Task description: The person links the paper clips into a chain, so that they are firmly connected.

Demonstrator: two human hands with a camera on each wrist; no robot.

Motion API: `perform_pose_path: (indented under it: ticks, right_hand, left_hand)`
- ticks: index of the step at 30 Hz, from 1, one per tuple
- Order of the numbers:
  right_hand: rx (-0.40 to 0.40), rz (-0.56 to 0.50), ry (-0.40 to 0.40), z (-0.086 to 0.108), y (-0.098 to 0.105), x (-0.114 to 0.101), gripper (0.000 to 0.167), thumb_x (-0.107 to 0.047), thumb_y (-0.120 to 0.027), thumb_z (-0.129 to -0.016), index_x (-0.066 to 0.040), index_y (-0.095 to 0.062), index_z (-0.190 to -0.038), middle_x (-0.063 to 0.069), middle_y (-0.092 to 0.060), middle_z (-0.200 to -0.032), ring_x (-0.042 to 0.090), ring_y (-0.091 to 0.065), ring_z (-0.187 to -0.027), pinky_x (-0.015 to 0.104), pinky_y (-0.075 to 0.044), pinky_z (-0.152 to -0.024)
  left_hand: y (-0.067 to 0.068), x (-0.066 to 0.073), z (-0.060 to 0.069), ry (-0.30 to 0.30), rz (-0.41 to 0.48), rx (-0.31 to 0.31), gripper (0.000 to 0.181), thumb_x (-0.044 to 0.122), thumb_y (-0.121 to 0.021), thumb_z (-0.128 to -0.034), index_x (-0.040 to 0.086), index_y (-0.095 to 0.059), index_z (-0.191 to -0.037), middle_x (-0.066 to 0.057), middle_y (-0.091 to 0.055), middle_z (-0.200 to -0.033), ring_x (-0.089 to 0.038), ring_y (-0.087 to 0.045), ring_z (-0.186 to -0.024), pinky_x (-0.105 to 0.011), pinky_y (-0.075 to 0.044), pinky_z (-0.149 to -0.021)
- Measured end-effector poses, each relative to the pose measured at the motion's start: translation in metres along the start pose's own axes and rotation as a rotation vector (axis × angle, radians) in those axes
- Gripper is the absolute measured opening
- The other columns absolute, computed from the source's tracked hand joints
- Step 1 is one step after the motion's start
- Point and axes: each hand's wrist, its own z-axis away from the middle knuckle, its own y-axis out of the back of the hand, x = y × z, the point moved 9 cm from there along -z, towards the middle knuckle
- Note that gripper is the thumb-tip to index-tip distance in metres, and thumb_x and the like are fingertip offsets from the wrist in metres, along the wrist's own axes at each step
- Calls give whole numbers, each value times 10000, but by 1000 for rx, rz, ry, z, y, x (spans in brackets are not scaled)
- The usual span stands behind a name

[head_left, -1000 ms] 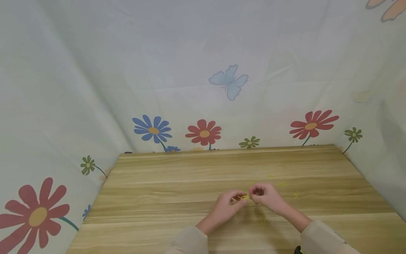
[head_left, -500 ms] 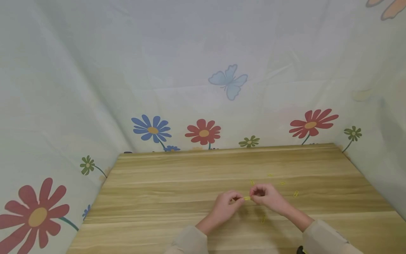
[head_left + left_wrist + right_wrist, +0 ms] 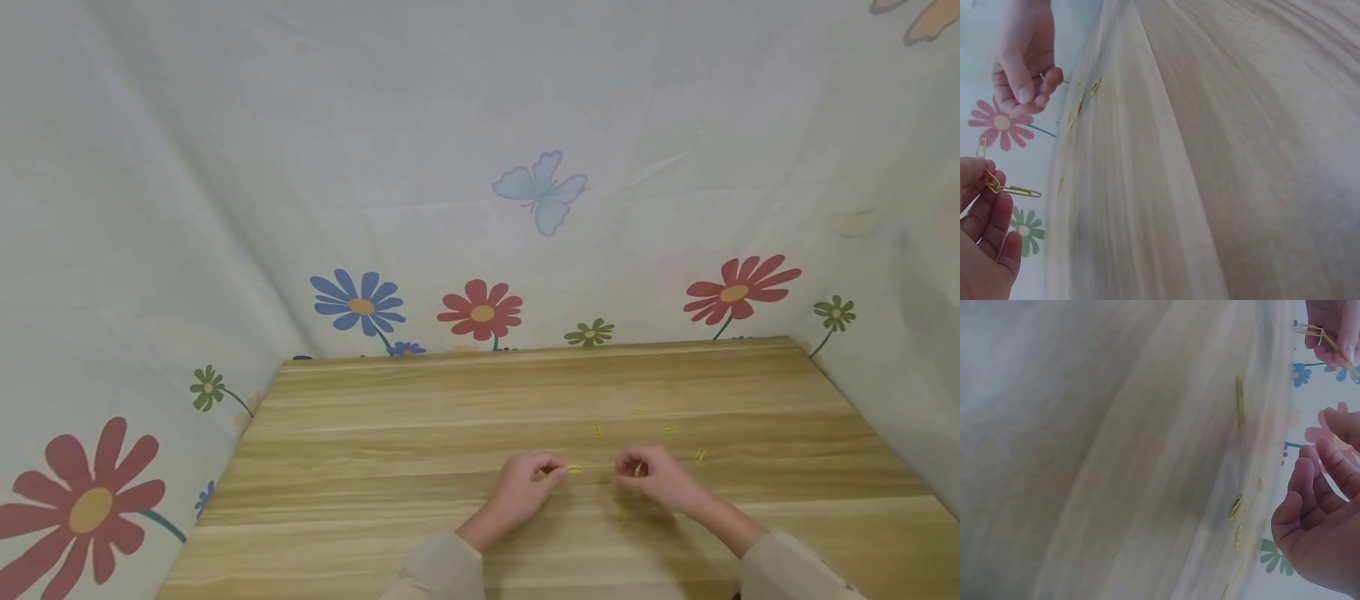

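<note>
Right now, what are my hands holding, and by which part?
Your left hand pinches a chain of yellow paper clips partway along, with both ends sticking out; your right hand holds nothing visible.

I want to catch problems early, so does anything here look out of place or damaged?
Nothing looks plainly wrong. The loose clips lie scattered at different angles on the table, a bit untidy but not odd. The linked clips pinched in the left hand show no break, though the fingers hide part of them.

Five loose clips (image 3: 1240,400) on one worktop (image 3: 420,433); seemingly three linked clips (image 3: 1021,189), partly hidden, in the left fingers (image 3: 997,220).
</note>
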Motion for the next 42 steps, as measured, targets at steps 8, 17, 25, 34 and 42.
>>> perform_pose_path:
  ticks: [8, 17, 25, 34, 42]
  right_hand:
    - [2, 126, -57, 12, -7, 16, 139, -200, -666, -757, -101, -568, -747, -50, -535, -660, -3, -425, -546, 192, -388, -472]
    - [30, 347, -54, 23, -19, 16, 242, -377, -686, -713, -180, -547, -691, -124, -442, -581, -22, -344, -504, 169, -325, -460]
    - [40, 368, -47, 25, -22, 7, 204, -312, -684, -731, -136, -589, -774, -97, -443, -636, -4, -355, -552, 166, -335, -491]
    - [63, 395, 5, 22, -20, 7, 96, -118, -692, -712, -159, -634, -776, -105, -545, -732, -2, -472, -659, 175, -404, -567]
    - [95, 428, -18, 21, -14, 11, 101, -106, -696, -703, -153, -659, -784, -103, -570, -743, 38, -520, -678, 195, -425, -594]
  left_hand:
    - [1, -4, 1, 4, -12, 8, 139, 223, -593, -833, 111, -675, -833, 25, -659, -795, -17, -545, -742, -174, -434, -683]
    - [-1, -12, 3, 42, 2, -5, 135, 220, -592, -835, 113, -674, -831, 39, -649, -794, -20, -545, -750, -183, -433, -689]
    - [-2, -13, 2, 47, 4, -17, 148, 237, -586, -839, 120, -678, -847, 39, -655, -817, -31, -557, -772, -188, -441, -693]
    - [-1, -9, 3, 20, -3, -8, 149, 219, -588, -840, 104, -683, -844, 24, -660, -820, -30, -556, -767, -189, -447, -683]
    - [-3, -10, 3, 17, -5, -12, 142, 218, -587, -840, 114, -684, -835, 29, -659, -816, -23, -551, -760, -177, -437, -677]
